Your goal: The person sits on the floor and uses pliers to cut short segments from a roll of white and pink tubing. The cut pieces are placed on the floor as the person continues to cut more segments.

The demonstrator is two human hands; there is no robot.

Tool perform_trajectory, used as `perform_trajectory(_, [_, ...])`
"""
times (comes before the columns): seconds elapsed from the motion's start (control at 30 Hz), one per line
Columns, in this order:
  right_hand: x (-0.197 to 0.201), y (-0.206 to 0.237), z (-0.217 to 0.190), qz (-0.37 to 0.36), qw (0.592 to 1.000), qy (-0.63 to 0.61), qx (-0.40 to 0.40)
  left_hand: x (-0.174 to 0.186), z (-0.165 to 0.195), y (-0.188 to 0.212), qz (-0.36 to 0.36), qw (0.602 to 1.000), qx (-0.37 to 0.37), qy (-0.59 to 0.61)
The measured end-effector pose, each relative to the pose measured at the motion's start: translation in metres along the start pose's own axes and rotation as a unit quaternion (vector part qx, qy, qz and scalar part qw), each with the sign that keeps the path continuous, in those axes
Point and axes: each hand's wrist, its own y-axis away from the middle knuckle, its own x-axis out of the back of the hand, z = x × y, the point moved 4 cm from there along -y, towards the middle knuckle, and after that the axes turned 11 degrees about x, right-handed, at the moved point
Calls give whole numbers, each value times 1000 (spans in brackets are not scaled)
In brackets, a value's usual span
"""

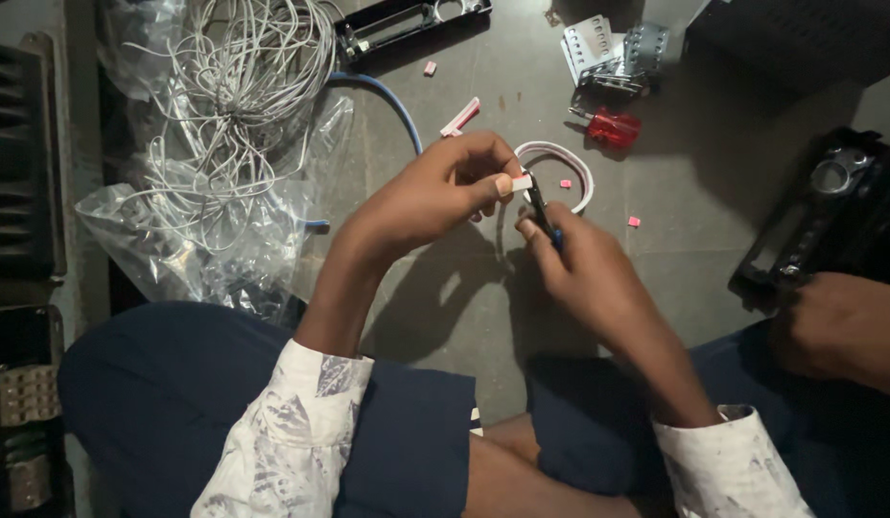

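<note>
Right now my left hand [435, 197] pinches a small white connector [522, 182] at the end of the flat ribbon cable [565, 153], held above the floor [675, 249]. My right hand [584, 264] grips a thin dark tool [541, 213], its tip touching the connector. I judge I'm prying it; next calls for steady, gentle leverage.

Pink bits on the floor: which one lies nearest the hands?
The small pink bit inside the white cable loop, just above the right hand. The others lie farther off: one right of the loop, one up near the black panel.
</note>
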Motion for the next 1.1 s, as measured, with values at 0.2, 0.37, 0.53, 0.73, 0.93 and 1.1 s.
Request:
perform_trajectory(0.2, [4,3,-3,-31,999,-35,27,3,0,3,19,997,25,-67])
perform_trajectory(0.37, [8,6,-9,-59,997,-17,-37,2,7,5,21,995,48,-82])
perform_trajectory(0.53, [15,8,-20,-55,997,-41,24,2,11,7,8,995,49,-88])
perform_trajectory(0.73, [10,8,-15,-52,992,67,-98,2,5,5,4,998,37,-49])
perform_trajectory(0.93, [17,4,-15,-34,999,5,11,1,1,2,-12,999,27,-38])
perform_trajectory(1.1, [27,7,-4,17,995,95,-10,3,4,3,19,999,17,-42])
